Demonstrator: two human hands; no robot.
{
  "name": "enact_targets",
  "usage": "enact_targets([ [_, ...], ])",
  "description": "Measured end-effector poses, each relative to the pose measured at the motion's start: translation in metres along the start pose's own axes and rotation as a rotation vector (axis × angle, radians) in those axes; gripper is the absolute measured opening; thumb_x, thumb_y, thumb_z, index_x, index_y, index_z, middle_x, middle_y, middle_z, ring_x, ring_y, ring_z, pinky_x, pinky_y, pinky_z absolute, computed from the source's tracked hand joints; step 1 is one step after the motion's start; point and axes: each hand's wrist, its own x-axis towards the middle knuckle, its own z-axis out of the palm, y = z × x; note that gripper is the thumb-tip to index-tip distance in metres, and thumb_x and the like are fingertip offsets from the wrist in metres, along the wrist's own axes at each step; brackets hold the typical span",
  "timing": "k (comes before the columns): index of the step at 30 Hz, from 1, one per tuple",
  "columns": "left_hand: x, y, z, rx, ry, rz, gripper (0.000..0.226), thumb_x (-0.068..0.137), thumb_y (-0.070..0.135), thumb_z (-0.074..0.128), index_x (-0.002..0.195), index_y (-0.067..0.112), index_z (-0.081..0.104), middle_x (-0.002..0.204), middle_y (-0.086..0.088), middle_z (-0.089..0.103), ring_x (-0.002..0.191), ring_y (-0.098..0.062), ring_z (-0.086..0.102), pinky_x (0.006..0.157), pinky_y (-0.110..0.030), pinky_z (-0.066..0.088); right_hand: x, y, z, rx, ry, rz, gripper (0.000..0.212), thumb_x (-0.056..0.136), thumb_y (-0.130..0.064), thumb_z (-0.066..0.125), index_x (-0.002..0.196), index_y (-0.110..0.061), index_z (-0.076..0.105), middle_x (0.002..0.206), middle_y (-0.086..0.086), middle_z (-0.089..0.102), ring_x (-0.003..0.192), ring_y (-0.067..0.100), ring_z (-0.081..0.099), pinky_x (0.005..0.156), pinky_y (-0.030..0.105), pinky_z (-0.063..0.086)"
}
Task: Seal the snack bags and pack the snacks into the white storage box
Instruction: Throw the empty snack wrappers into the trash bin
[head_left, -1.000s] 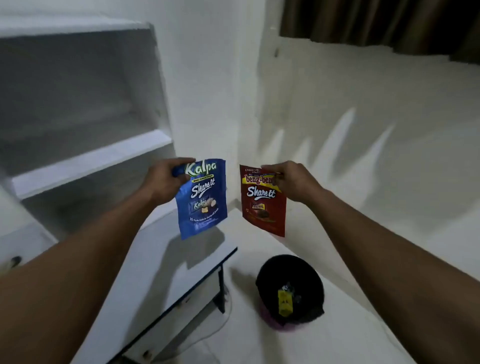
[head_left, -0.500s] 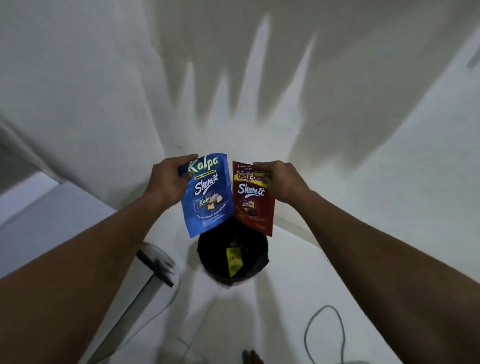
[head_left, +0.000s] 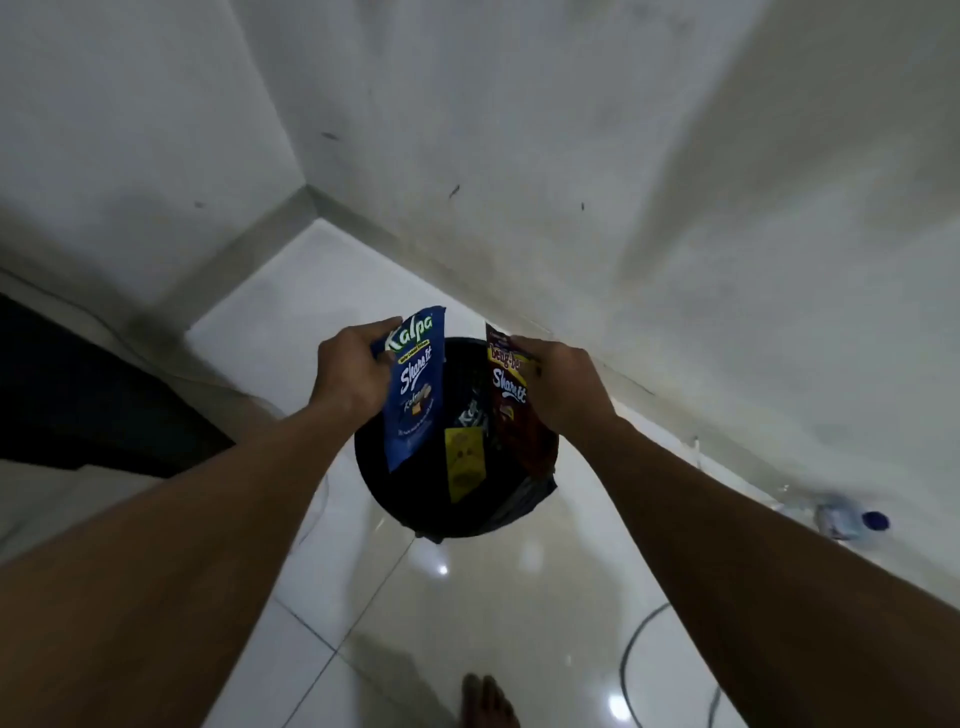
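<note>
Far out beyond the left forearm stands a dark piece of furniture (head_left: 78, 395) against the wall. The left hand (head_left: 353, 374) pinches the top corner of the blue Kalpa bag (head_left: 415, 395), thumb on its printed face and the fingers curled behind, so the bag hangs down flat from that grip. Below and between the two hands sits a black bin (head_left: 415, 512) on the tiled floor, lined in dark plastic, with a yellow wrapper (head_left: 464, 462) and some other dark packaging lying inside. Just beside the blue bag, with a gap between them, the red Beng-beng bag (head_left: 511, 410) hangs from the right hand (head_left: 561, 384), which grips its top edge the same way. Both bags dangle over the bin's mouth, their lower ends below its rim line as seen from above. Well out past the right forearm a clear bottle (head_left: 852, 522) with a blue cap lies near the wall, and a cable (head_left: 631, 654) loops on the floor under that arm. The white storage box is nowhere in view, so packing cannot be judged done. Whether the bag tops are sealed cannot be told. They look thin and slack, possibly emptied, and seem headed for the bin rather than a box.
</note>
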Motion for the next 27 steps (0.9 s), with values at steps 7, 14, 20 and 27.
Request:
enact_targets([
  [7,0.003,-0.047,0.046,0.06,-0.086,-0.12,0.054,0.086,0.019,0.072,0.138,0.02,0.057,0.108,-0.004,0.07,0.111,-0.021,0.061,0.097,-0.016,0.038,0.007,0.032,0.056,-0.1,-0.132,0.049,0.04,0.099,-0.021,0.047,0.138,-0.021,0.058,0.132,0.011,0.063,0.121,0.03,0.057,0.096,0.034,0.046],
  [14,-0.021,-0.003,-0.025,0.23,-0.095,-0.017,0.052,0.092,0.031,0.065,0.141,0.02,0.053,0.123,-0.005,0.066,0.11,-0.022,0.062,0.1,-0.025,0.044,-0.003,-0.02,-0.012,-0.207,-0.117,-0.037,0.036,0.099,-0.024,0.047,0.131,-0.019,0.063,0.127,0.009,0.065,0.12,0.03,0.057,0.097,0.036,0.047],
  [20,-0.064,0.087,-0.144,0.392,0.011,0.166,0.05,0.093,0.035,0.061,0.141,0.024,0.051,0.126,-0.004,0.065,0.116,-0.023,0.059,0.102,-0.033,0.046,-0.026,-0.128,-0.106,-0.264,-0.055,-0.196,0.044,0.1,-0.034,0.048,0.14,-0.015,0.054,0.134,0.009,0.061,0.124,0.027,0.056,0.101,0.033,0.044],
  [27,-0.18,0.135,-0.321,0.474,0.205,0.176,0.055,0.096,0.044,0.053,0.146,0.022,0.045,0.14,-0.005,0.055,0.132,-0.024,0.047,0.108,-0.032,0.036,-0.097,-0.298,-0.202,-0.369,0.014,-0.405,0.053,0.101,-0.045,0.045,0.141,-0.011,0.051,0.139,0.01,0.056,0.129,0.028,0.052,0.103,0.038,0.045],
])
